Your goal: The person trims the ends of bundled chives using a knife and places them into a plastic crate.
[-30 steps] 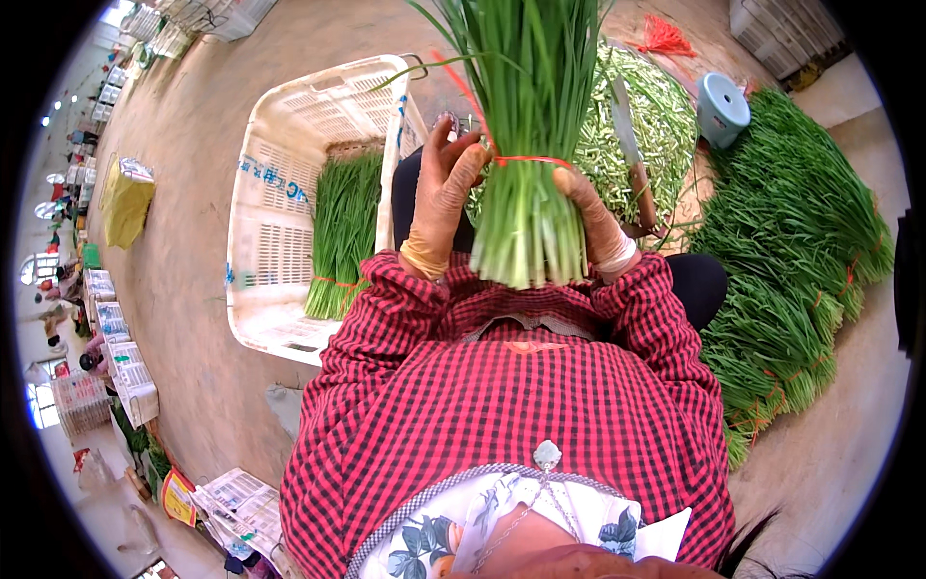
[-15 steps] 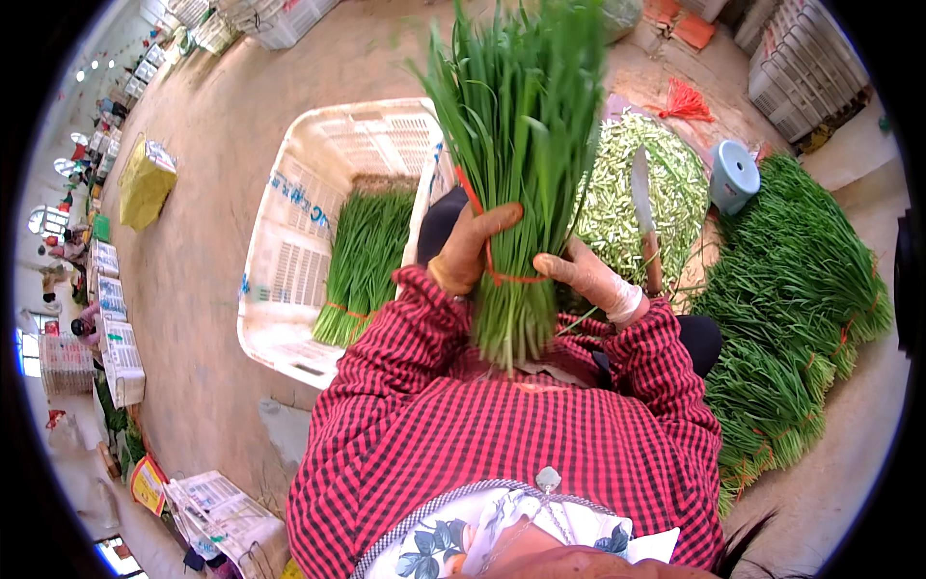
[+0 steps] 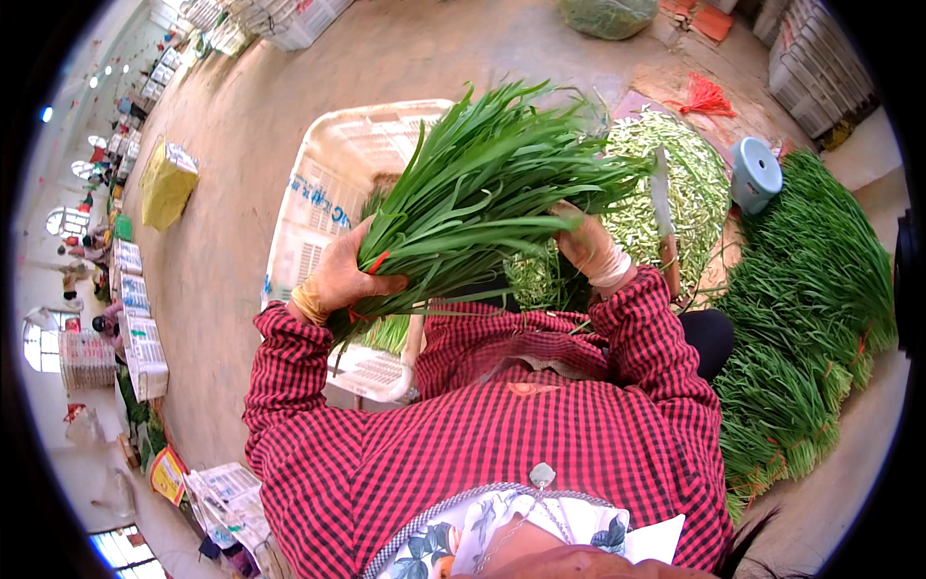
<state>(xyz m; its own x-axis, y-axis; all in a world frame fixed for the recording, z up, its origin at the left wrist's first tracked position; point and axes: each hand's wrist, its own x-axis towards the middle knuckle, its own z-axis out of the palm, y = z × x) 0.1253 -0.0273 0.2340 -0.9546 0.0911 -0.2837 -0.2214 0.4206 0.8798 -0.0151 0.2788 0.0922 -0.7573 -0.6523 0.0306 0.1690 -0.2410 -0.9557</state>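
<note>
My left hand (image 3: pixel 347 275) is closed round a bundle of long green leafy stems (image 3: pixel 473 183) with a red band, tilted across the white plastic crate (image 3: pixel 318 154), which has more stems in it, partly hidden. My right hand (image 3: pixel 584 241) grips the leafy part of the same bundle. To the right of it a knife (image 3: pixel 661 193) with a wooden handle rests at a heap of pale cut stem ends (image 3: pixel 704 174).
Tied bundles of greens (image 3: pixel 801 328) fill the right floor. A blue stool (image 3: pixel 757 164), red ties (image 3: pixel 704 96) and stacked crates (image 3: pixel 815 68) are at upper right. A yellow block (image 3: pixel 164 193) stands left. People (image 3: pixel 106 323) work among crates along the far left.
The bundle has gone from upright to lying tilted rightward over the crate. My left hand has moved left and lower, and my right hand has risen into the leaves.
</note>
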